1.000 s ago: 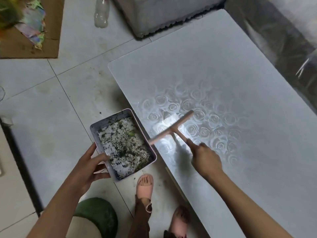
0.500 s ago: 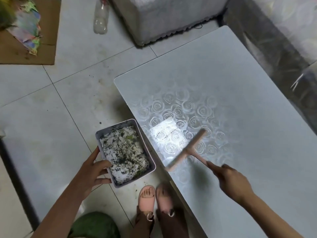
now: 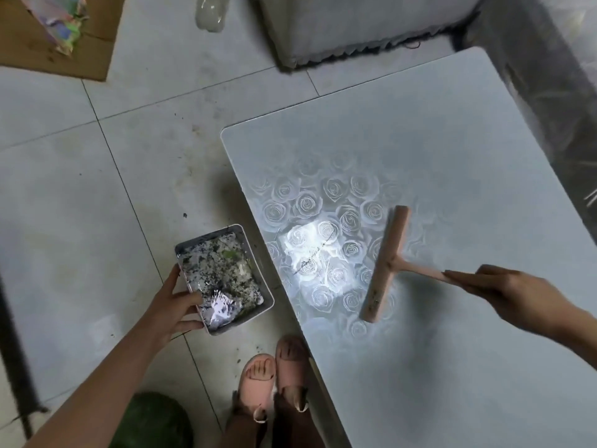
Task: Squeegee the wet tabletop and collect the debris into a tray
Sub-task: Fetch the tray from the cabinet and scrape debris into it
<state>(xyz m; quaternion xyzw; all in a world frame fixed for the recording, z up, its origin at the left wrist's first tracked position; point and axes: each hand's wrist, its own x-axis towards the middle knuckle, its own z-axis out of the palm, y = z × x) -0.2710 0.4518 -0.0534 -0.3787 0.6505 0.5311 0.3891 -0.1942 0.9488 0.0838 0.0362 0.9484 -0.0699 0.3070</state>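
Observation:
A pink T-shaped squeegee (image 3: 386,263) rests with its blade on the white rose-patterned tabletop (image 3: 436,156), right of a bright glare patch with thin dark debris streaks (image 3: 311,257). My right hand (image 3: 513,292) grips the squeegee's handle from the right. A grey rectangular tray (image 3: 223,276) full of wet dark and green debris is held just off the table's left edge, below its level. My left hand (image 3: 176,302) holds the tray's near-left rim, thumb over the edge.
Two feet in pink slippers (image 3: 274,376) stand at the table's near-left edge. On the tiled floor lie a green round object (image 3: 151,421), a clear plastic bottle (image 3: 210,11), cardboard with colourful paper (image 3: 58,30) and a white box (image 3: 355,24).
The squeegee has swung away from the tray edge and moved right across the tabletop, its blade turning more upright. The tray stays beside the table edge in the left hand.

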